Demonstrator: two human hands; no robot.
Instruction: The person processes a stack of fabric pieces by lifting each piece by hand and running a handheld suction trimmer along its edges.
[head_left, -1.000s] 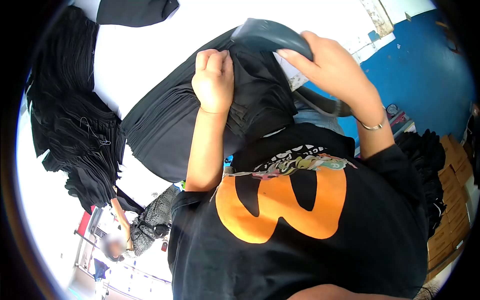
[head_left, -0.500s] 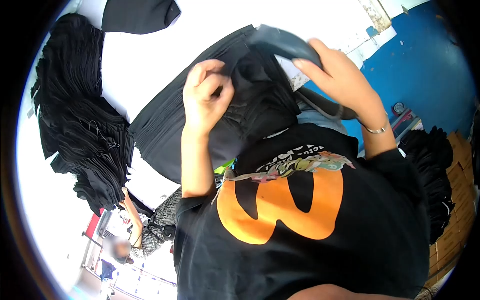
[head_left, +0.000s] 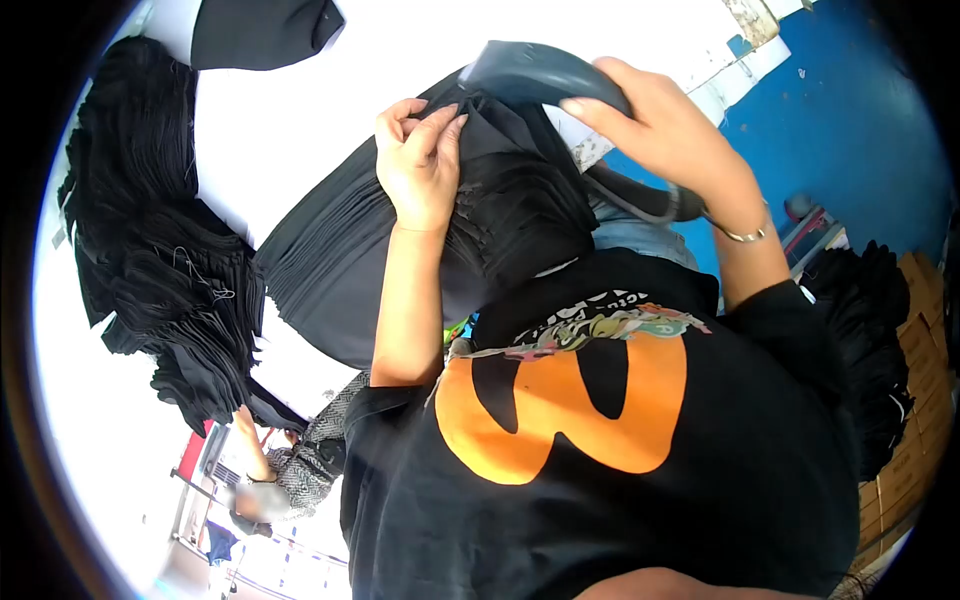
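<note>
A fanned stack of black fabric pieces (head_left: 340,225) lies in front of me on the white table. My left hand (head_left: 420,160) is closed over its upper part, thumb and fingers pinched on the black cloth. My right hand (head_left: 665,115) grips a dark, smooth, curved hand tool (head_left: 535,75), which looks like a clipper. Its wide end points left, just above the left fingertips and over the cloth. Whether that end touches the fabric I cannot tell.
More black fabric pieces (head_left: 150,220) hang in a long pile at the left. A folded black piece (head_left: 262,32) lies at the back. Another person (head_left: 305,470) is at lower left, one arm by the pile. Cardboard boxes (head_left: 915,400) and black bundles (head_left: 860,350) stand at right.
My left hand has moved up and slightly right, its fingers now pinching the cloth. The tool in my right hand has shifted left, nearer the left fingers.
</note>
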